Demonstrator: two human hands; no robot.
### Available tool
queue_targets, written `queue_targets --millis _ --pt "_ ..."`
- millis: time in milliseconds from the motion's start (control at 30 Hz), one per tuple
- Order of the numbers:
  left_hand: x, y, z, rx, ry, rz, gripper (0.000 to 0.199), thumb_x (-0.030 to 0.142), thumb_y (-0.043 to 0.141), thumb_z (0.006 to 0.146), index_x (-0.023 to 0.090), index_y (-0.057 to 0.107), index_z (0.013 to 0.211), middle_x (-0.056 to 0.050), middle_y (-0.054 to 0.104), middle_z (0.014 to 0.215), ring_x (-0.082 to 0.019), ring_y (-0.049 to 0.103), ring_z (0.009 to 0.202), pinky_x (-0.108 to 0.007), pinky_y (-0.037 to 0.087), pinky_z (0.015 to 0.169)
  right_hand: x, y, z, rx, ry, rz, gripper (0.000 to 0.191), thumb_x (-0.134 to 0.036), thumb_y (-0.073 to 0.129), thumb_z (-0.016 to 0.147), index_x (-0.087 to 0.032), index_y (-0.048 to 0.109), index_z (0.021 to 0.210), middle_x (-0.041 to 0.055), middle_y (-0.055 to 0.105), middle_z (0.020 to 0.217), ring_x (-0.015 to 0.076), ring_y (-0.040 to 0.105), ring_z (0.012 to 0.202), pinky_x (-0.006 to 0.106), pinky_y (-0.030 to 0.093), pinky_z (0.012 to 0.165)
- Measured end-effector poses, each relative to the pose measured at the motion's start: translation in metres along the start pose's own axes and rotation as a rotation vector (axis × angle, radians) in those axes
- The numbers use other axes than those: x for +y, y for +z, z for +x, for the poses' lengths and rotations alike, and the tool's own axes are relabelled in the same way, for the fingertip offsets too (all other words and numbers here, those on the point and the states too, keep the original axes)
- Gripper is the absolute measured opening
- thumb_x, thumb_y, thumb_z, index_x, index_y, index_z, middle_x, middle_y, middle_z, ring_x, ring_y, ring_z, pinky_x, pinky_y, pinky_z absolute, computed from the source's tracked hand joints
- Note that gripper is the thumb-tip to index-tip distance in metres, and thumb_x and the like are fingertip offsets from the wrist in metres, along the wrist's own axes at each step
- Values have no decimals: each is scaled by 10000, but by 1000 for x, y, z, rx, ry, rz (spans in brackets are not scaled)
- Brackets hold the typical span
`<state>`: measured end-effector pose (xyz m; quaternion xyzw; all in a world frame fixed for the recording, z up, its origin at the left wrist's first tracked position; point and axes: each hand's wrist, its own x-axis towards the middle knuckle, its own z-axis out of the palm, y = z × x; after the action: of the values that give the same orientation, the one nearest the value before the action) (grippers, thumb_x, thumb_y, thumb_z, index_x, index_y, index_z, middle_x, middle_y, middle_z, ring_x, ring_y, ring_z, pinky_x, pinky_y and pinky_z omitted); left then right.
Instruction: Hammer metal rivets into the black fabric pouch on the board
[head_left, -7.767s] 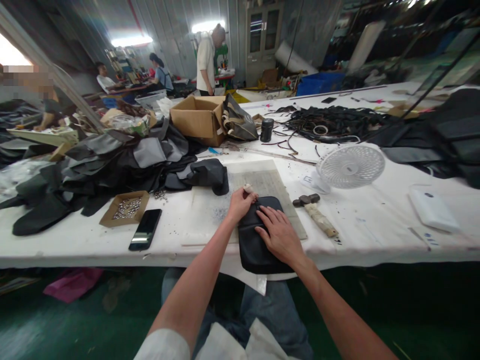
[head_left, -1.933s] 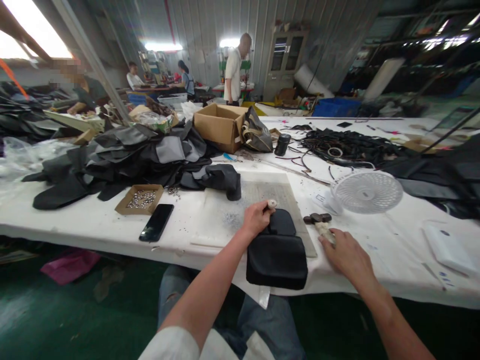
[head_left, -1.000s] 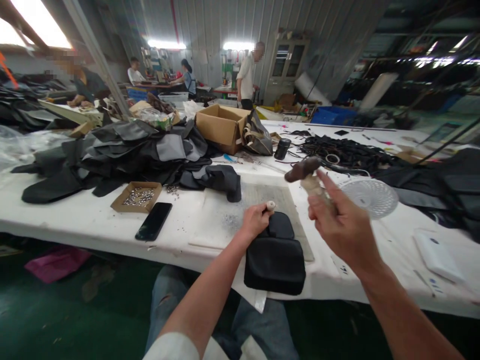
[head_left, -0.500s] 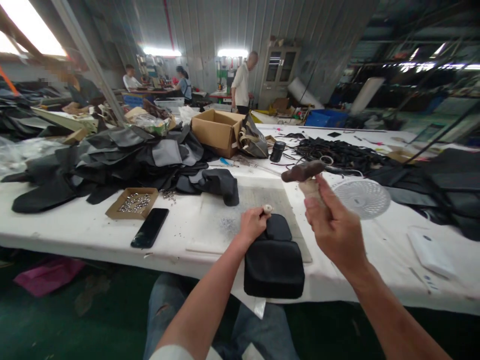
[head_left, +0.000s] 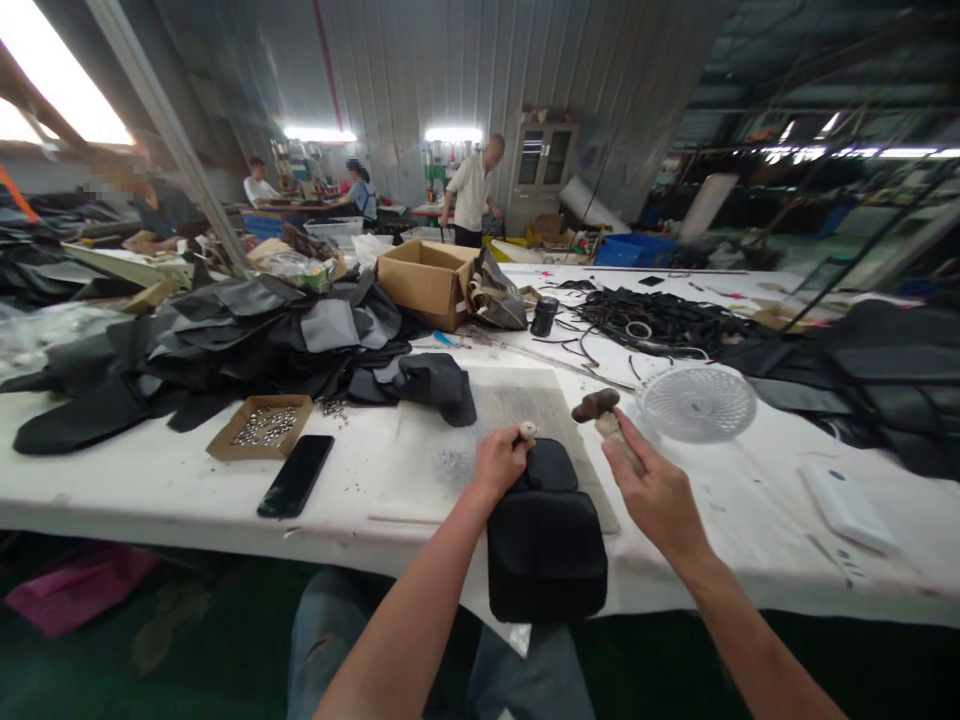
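My right hand [head_left: 660, 492] is wrapped round the pale handle of a hammer [head_left: 598, 405], its dark head held above the right edge of a grey board [head_left: 517, 390]. My left hand [head_left: 501, 462] is closed on a small tool with a pale round top [head_left: 528, 431], most of which the fingers hide. That tool stands at the upper left edge of a black case [head_left: 546, 550], whose smaller flap [head_left: 551, 466] lies on the board. The case's larger, rounded body reaches over the table's front edge.
A cardboard tray [head_left: 259, 428] of small metal fasteners and a black phone [head_left: 296, 477] lie to the left. Black cut pieces [head_left: 217, 340] are heaped behind them. A white fan [head_left: 697, 403] and a white box [head_left: 847, 505] are on the right. Several people are farther back.
The hammer in my right hand has come down and slightly left, nearer the board. My left hand keeps its grip at the case. A person at the back has turned.
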<state>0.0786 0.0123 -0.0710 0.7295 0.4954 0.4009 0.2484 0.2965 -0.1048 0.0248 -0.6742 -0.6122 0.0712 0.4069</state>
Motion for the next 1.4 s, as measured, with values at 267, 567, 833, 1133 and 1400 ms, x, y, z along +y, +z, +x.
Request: queue_targets --millis 267,567,833,1133,1400 --pt "4 -4 4 -9 15 -145 134 278 718 991 232 722 865 -22 801 908 -202 677 818 -305 470 796 84 16 -20 -110 -87 -808 500 -378 463 1162 -208 709 1563 171 770 1071 305 763 879 407 581 797" --pt "6 -4 5 -10 15 -210 62 276 719 983 223 737 957 -20 811 954 -195 718 880 -302 552 854 25 85 -36 -218 -410 -235 412 -417 548 1163 -241 733 1486 151 708 1476 348 685 1304 530 574 1129" --pt "0 -3 11 93 -158 -344 301 480 666 1046 203 760 975 -62 821 936 -197 743 853 -305 582 814 37 106 -54 -184 -406 -216 440 -446 567 1165 -302 709 1556 133 695 1510 366 668 1318 599 555 1158" --pt "-16 -12 14 357 -293 -490 434 610 468 1122 224 632 1013 -76 779 1005 -163 693 829 -285 582 802 36 108 -56 -170 -405 -216 463 -455 577 1161 -323 670 1595 128 691 1522 364 661 1354 591 556 1175" --pt "-14 -11 18 290 -221 -443 540 760 561 1022 234 670 966 -92 783 970 -237 723 884 -380 586 892 28 91 -36 0 -57 -287 475 -466 760 1022 -190 741 1407 220 746 1307 427 704 1237 579 565 1089"
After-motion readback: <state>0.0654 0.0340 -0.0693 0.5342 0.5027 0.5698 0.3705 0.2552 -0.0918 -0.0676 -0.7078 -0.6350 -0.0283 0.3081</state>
